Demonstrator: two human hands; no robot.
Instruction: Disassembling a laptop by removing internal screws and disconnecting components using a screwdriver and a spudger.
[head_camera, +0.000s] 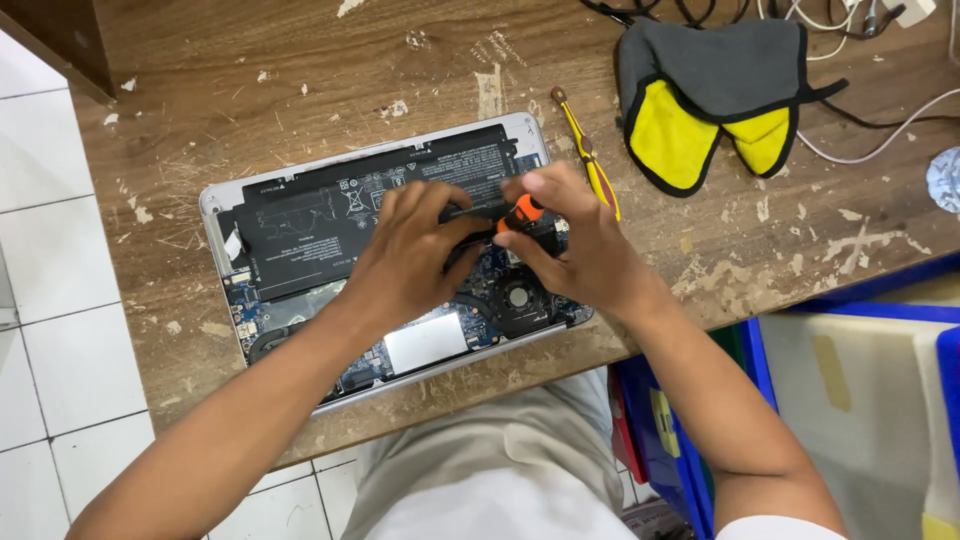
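Bottom cover already off the laptop (300, 235); battery (340, 215) and fan remain seated. Orange-handled screwdriver (522, 212) is being gripped by right hand (575, 240), tip below the fingers. Left hand (405, 255) is being pressed, fingers curled, beside it; screw progress unclear.

Count on the worktop (300, 60): 1 opened laptop (300, 230), back cover off, 1 black battery (310, 215) and 1 round fan (517, 297) showing inside. 2 screwdrivers: 1 orange-and-black screwdriver (520, 213), 1 yellow screwdriver (590, 160). 1 grey-and-yellow cloth (715, 95). 2 hands: left hand (405, 255), right hand (575, 240). Several cables (880, 140) at top right, number unclear.
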